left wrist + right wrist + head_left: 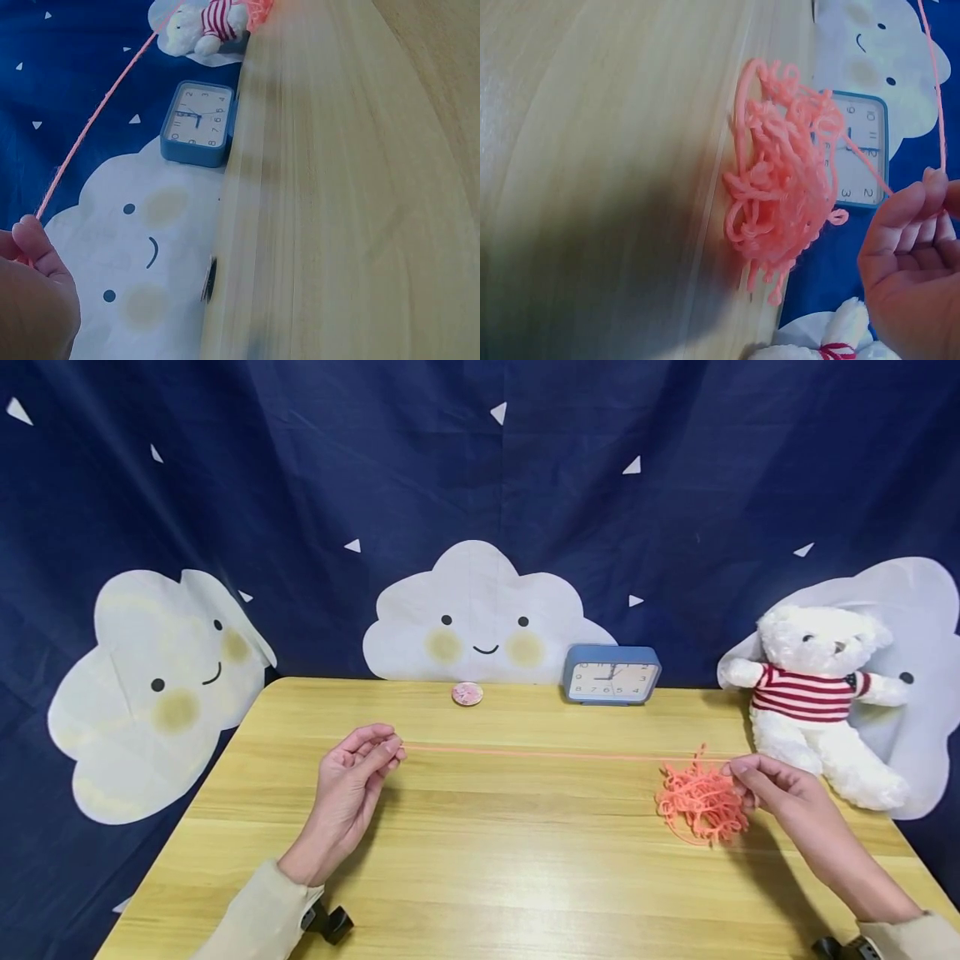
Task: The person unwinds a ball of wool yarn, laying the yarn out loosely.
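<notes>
A strand of coral yarn [525,753] runs straight and taut between my two hands, above the table. My left hand [351,785] pinches one end of it between thumb and fingers; the left wrist view shows the yarn [97,112] rising away from those fingertips. Over on the right, my right hand [783,793] pinches the other end of the stretch. Just beside that hand is a loose, tangled heap of the same yarn [701,802]. In the right wrist view, one length leads from the heap [780,172] up to the fingers of my right hand [915,255].
A blue clock [611,675] stands at the table's back edge, with a small round pink patterned object [467,694] to its left. At the right edge sits a white teddy bear [813,702] in a striped sweater. A dark blue curtain [300,485] hangs behind the wooden table [510,877].
</notes>
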The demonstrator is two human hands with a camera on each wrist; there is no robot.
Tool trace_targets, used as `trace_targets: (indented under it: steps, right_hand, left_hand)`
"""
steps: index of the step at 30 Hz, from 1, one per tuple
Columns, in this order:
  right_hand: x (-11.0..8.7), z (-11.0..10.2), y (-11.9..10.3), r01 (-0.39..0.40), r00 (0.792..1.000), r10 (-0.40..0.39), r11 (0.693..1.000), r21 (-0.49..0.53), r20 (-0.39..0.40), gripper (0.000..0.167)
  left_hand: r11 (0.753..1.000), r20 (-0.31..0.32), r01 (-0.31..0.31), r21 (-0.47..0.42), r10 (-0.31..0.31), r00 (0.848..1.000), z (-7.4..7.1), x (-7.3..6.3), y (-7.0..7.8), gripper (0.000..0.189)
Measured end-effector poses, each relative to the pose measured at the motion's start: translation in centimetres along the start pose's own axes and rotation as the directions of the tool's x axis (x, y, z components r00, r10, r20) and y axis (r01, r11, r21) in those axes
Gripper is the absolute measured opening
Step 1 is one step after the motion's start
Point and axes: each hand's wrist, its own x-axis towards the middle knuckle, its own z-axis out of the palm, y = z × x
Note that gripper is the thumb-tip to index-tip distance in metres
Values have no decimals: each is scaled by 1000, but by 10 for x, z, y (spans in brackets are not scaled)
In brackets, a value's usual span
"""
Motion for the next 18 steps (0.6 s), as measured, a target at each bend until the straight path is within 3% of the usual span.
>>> trace_targets:
  steps: [6,11,14,18]
  right_hand:
    - [3,-2,4,-59,998,59,998,-3,-17,25]
    - [8,-6,7,-96,995,96,991,-95,-8,27]
    - [13,-8,9,-117,992,124,982,-150,37,30]
    - [17,-8,11,-121,980,148,973,-198,130,33]
  left_hand:
    - [997,43,25,76,-28,999,-3,-1,-1,15]
    - [983,91,111,148,-126,988,-5,1,0,18]
    - [965,110,149,214,-176,978,-5,2,1,22]
    - [951,127,159,264,-198,972,-5,2,2,20]
